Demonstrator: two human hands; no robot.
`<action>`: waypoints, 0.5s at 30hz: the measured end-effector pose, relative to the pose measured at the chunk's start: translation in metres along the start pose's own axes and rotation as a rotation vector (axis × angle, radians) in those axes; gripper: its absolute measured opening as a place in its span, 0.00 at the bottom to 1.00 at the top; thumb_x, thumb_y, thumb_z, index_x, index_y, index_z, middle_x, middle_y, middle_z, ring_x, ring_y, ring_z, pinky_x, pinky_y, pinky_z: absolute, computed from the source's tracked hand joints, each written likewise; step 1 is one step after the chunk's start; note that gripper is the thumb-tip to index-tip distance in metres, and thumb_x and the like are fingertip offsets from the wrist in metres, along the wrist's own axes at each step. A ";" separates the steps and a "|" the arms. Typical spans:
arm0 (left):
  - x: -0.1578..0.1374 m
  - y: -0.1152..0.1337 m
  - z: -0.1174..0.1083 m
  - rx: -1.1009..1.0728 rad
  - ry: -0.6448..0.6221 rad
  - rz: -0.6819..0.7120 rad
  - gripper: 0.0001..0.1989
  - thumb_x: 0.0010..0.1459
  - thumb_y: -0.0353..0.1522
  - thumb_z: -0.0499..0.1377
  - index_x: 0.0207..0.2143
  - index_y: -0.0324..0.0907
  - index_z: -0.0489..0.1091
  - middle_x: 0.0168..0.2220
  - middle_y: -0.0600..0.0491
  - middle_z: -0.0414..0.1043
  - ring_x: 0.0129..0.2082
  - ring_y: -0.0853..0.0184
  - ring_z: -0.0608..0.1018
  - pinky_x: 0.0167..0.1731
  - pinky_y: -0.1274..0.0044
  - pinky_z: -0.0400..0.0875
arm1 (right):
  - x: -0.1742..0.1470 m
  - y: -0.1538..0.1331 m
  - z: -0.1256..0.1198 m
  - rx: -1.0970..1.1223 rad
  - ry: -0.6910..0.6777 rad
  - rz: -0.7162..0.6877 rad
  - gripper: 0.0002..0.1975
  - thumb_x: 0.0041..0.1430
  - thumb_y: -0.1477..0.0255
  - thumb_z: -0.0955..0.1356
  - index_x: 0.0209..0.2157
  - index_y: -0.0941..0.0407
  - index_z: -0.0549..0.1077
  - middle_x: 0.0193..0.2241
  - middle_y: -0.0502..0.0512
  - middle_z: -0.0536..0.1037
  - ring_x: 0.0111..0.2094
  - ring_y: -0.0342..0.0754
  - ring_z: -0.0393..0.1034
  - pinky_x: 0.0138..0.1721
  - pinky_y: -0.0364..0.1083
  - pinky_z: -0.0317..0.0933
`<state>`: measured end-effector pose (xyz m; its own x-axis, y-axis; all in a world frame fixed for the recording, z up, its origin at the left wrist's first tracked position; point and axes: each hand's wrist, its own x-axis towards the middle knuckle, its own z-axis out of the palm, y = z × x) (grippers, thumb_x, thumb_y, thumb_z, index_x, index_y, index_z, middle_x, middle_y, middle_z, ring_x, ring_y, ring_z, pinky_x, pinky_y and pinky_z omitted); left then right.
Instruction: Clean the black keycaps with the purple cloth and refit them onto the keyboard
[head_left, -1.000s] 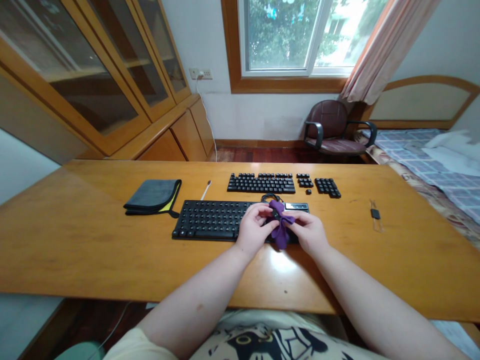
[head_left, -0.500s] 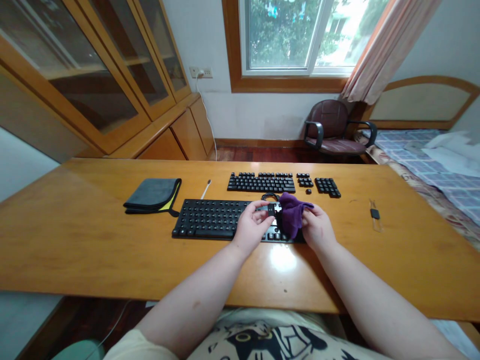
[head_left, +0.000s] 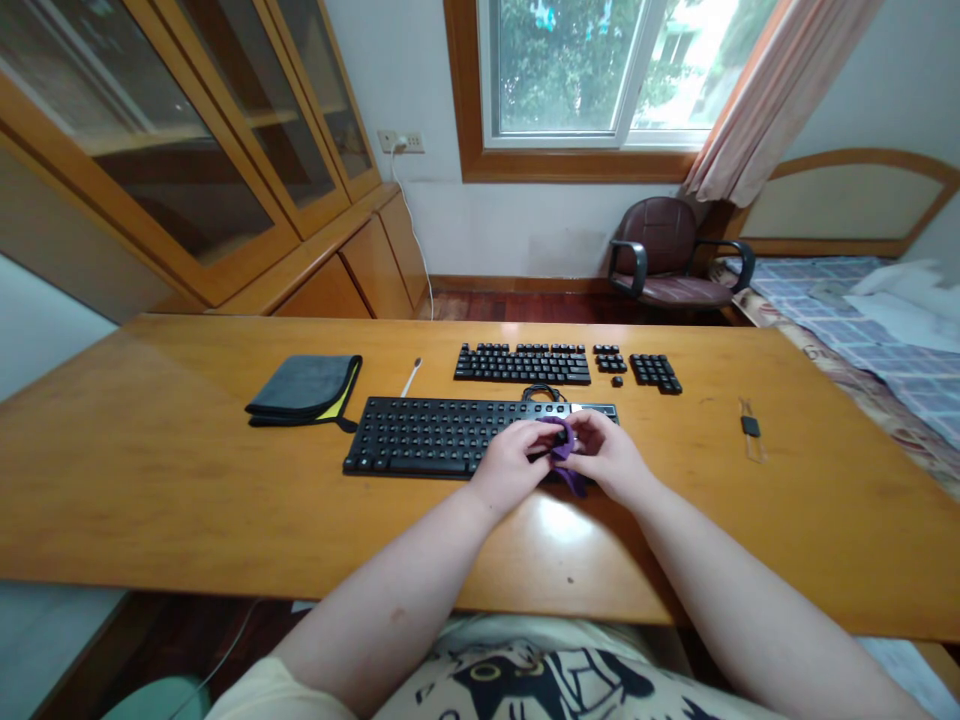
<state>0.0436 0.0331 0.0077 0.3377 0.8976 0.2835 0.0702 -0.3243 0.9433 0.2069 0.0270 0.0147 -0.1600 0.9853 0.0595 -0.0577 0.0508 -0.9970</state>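
Note:
Over the right part of a black keyboard base (head_left: pixel 420 437), both my hands meet around a small purple cloth (head_left: pixel 564 447). My left hand (head_left: pixel 517 462) is closed, pinching a small black keycap (head_left: pixel 558 437) that the cloth mostly covers. Closed on the cloth from the other side is my right hand (head_left: pixel 609 456), its fingers folding it against the keycap. A tail of the cloth hangs below the fingers. The base has its key stems bare across most rows, with some keys along its bottom row. My hands hide its right section.
Behind the base lie removed keycaps (head_left: pixel 523 364) laid out in keyboard order, with number-pad caps (head_left: pixel 655 373) at their right. A toothbrush (head_left: pixel 411 377) and a folded grey cloth (head_left: pixel 306 386) are at left. A wire keycap puller (head_left: pixel 750 427) rests on the wooden desk (head_left: pixel 225 510) at right.
My right hand has moved left and brought the purple cloth onto the keycap in my left hand. The cloth has gone from hanging loose to being wrapped around the keycap.

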 end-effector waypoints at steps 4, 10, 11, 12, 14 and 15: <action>0.001 -0.001 -0.004 0.272 -0.022 0.132 0.18 0.47 0.21 0.57 0.41 0.43 0.73 0.41 0.50 0.73 0.42 0.65 0.75 0.45 0.70 0.71 | 0.001 -0.003 0.000 -0.103 0.030 0.082 0.18 0.33 0.73 0.75 0.31 0.56 0.70 0.28 0.50 0.75 0.29 0.47 0.72 0.34 0.46 0.67; 0.003 -0.004 -0.003 0.311 -0.038 0.122 0.19 0.47 0.21 0.58 0.42 0.42 0.73 0.42 0.50 0.74 0.42 0.66 0.75 0.45 0.72 0.71 | -0.001 -0.002 0.000 -0.294 0.105 0.032 0.12 0.38 0.71 0.74 0.28 0.56 0.72 0.26 0.52 0.75 0.28 0.48 0.70 0.32 0.47 0.66; 0.003 -0.004 -0.003 0.300 -0.042 0.110 0.19 0.47 0.21 0.58 0.42 0.42 0.73 0.42 0.50 0.73 0.42 0.66 0.75 0.45 0.72 0.71 | -0.001 -0.001 0.000 -0.310 0.106 0.023 0.11 0.39 0.71 0.73 0.29 0.56 0.72 0.26 0.52 0.76 0.28 0.48 0.70 0.32 0.47 0.66; 0.003 -0.004 -0.003 0.284 -0.046 0.096 0.19 0.47 0.21 0.58 0.42 0.42 0.73 0.42 0.50 0.73 0.42 0.66 0.75 0.46 0.72 0.71 | -0.001 0.000 0.000 -0.318 0.104 0.019 0.11 0.40 0.70 0.73 0.29 0.56 0.73 0.26 0.52 0.76 0.28 0.48 0.70 0.32 0.47 0.66; 0.003 -0.004 -0.002 0.245 -0.057 0.068 0.18 0.48 0.22 0.58 0.43 0.43 0.73 0.41 0.50 0.73 0.42 0.66 0.74 0.46 0.72 0.71 | -0.002 0.001 -0.001 -0.315 0.100 0.015 0.10 0.43 0.69 0.72 0.30 0.57 0.73 0.26 0.53 0.76 0.27 0.48 0.70 0.31 0.46 0.65; 0.004 -0.003 -0.002 0.221 -0.064 0.053 0.18 0.48 0.22 0.58 0.43 0.43 0.73 0.41 0.50 0.72 0.42 0.66 0.74 0.46 0.72 0.71 | -0.002 0.001 -0.002 -0.308 0.098 0.012 0.10 0.44 0.69 0.71 0.30 0.57 0.73 0.26 0.53 0.76 0.27 0.47 0.69 0.31 0.46 0.65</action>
<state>0.0425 0.0381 0.0058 0.4048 0.8589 0.3137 0.2517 -0.4344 0.8648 0.2087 0.0254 0.0132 -0.0627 0.9964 0.0572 0.2466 0.0710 -0.9665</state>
